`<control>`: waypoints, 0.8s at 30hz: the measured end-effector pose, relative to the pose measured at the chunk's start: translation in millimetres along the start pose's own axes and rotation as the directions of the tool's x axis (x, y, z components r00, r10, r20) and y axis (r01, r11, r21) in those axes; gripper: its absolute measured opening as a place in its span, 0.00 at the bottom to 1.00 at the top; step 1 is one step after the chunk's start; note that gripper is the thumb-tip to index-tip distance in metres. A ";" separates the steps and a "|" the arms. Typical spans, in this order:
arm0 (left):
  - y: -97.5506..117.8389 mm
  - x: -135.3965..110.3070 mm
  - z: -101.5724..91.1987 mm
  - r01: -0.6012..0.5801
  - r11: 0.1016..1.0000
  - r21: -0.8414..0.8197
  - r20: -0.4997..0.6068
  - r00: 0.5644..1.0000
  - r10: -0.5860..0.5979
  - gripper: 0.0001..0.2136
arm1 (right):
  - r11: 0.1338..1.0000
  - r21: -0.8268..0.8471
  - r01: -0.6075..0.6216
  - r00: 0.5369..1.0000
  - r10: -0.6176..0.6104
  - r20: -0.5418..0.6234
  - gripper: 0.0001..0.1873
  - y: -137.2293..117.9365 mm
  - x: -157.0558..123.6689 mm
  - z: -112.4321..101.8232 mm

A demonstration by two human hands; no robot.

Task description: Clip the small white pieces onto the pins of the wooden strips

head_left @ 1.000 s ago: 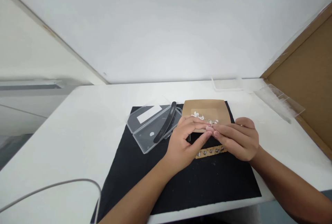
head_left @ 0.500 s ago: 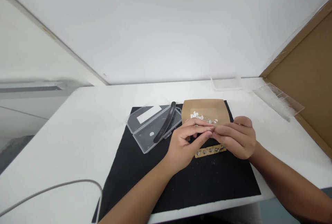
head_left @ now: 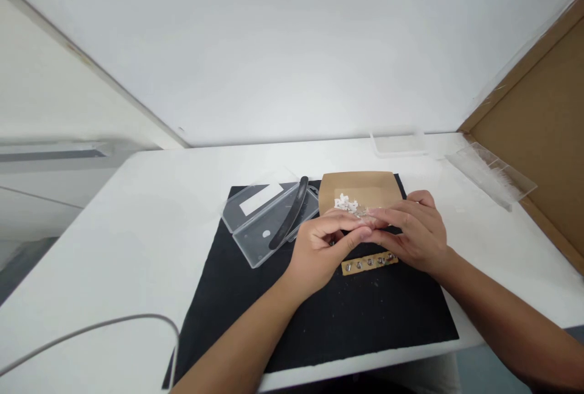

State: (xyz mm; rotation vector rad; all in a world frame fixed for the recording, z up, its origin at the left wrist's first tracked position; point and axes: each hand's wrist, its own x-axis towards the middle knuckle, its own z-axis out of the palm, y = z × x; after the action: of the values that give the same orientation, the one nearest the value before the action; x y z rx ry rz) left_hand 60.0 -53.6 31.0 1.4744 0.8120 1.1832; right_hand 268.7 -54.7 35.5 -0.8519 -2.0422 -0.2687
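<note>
Carefully, I look through the head camera: the left hand [head_left: 320, 249] and the right hand [head_left: 416, 230] come together at the fingertips, hiding the near edge of the brown card [head_left: 360, 179]. The grip of each hand is bunched, thumb drawn toward the fingers. Something pale shows where they meet, but I cannot tell whether either grip really pinches a piece, because the fingers cover it. The small white pieces [head_left: 345, 202] lie in a loose heap on the brown card, just beyond the left fingertips. On the near side of the hands, the tan strip [head_left: 364, 266], with five small metal fittings along it, lies on the black mat [head_left: 365, 327] upon the white tabletop [head_left: 91, 248].

For doing this fine finger work well, I judge that the pressure should be light and even, since so small a piece could easily slip away. One hand had better be the steady support, while the other makes only little adjustments. Turning the fingertips slightly would let me see the contact. The right palm should keep clear of the tan strip. The curved black file [head_left: 290, 214] lies across the clear plastic case [head_left: 253, 250], well away from this work.
</note>
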 end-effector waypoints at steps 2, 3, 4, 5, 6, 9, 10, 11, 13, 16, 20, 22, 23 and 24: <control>2.0 -0.1 -1.3 0.057 0.998 -0.005 0.010 0.998 -0.057 0.06 | 1.000 0.008 0.006 1.000 -0.006 -0.006 0.19 -0.9 0.3 0.8; 3.3 -0.2 -2.1 0.083 0.997 -0.001 0.012 0.996 -0.083 0.06 | 1.000 0.018 0.010 1.000 -0.010 -0.002 0.20 -1.3 -0.1 1.1; 4.5 -0.3 -2.9 0.106 0.994 0.007 0.011 0.994 -0.106 0.06 | 0.999 0.030 0.013 1.000 -0.013 0.007 0.21 -1.9 -0.7 1.4; 5.8 -0.4 -3.8 0.122 0.992 0.015 0.010 0.992 -0.122 0.05 | 0.999 0.042 0.018 1.000 -0.018 0.018 0.22 -2.5 -1.4 1.7; 6.9 -0.4 -4.6 0.134 0.991 0.023 0.012 0.991 -0.134 0.05 | 0.998 0.053 0.020 0.999 -0.022 0.030 0.23 -3.2 -1.9 2.0; 9.3 0.3 -6.5 0.144 0.989 0.041 0.036 0.989 -0.145 0.05 | 0.997 0.079 0.009 0.999 -0.012 0.040 0.23 -5.8 -1.2 2.6; 9.8 0.8 -7.1 0.145 0.989 0.043 0.047 0.988 -0.147 0.05 | 0.996 0.091 0.000 0.999 -0.003 0.035 0.22 -6.7 -0.1 2.5; 10.3 1.4 -7.7 0.146 0.988 0.044 0.058 0.987 -0.148 0.04 | 0.994 0.106 -0.009 0.999 0.006 0.033 0.20 -7.4 1.5 2.3; 11.4 2.6 -9.3 0.155 0.987 0.041 0.078 0.984 -0.158 0.04 | 0.989 0.145 -0.025 0.999 0.019 0.043 0.18 -8.5 4.8 1.7; 13.3 4.0 -12.4 0.154 0.988 0.032 0.132 0.979 -0.157 0.05 | 0.981 0.192 -0.042 0.998 0.032 0.054 0.13 -9.2 7.7 1.1; 14.3 4.3 -15.7 0.079 0.997 0.009 0.204 0.976 -0.079 0.06 | 0.970 0.235 -0.055 0.998 0.049 0.029 0.08 -9.5 5.7 1.6; 13.6 4.2 -16.3 0.053 0.999 0.000 0.221 0.974 -0.052 0.07 | 0.964 0.262 -0.049 0.999 0.044 0.027 0.07 -9.2 4.6 1.2; 13.2 4.2 -16.4 0.050 0.999 0.001 0.228 0.972 -0.049 0.07 | 0.961 0.271 -0.049 0.999 0.044 0.027 0.08 -8.8 4.5 0.6; 12.7 4.3 -16.3 0.053 0.999 0.003 0.237 0.970 -0.053 0.08 | 0.960 0.274 -0.053 0.998 0.047 0.029 0.10 -8.1 4.8 -0.4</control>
State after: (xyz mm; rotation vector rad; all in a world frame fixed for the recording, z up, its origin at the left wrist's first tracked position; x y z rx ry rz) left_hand 44.5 -47.7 44.1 1.5473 0.6806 0.9459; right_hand 261.8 -58.6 40.5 -0.7335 -2.0161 0.0534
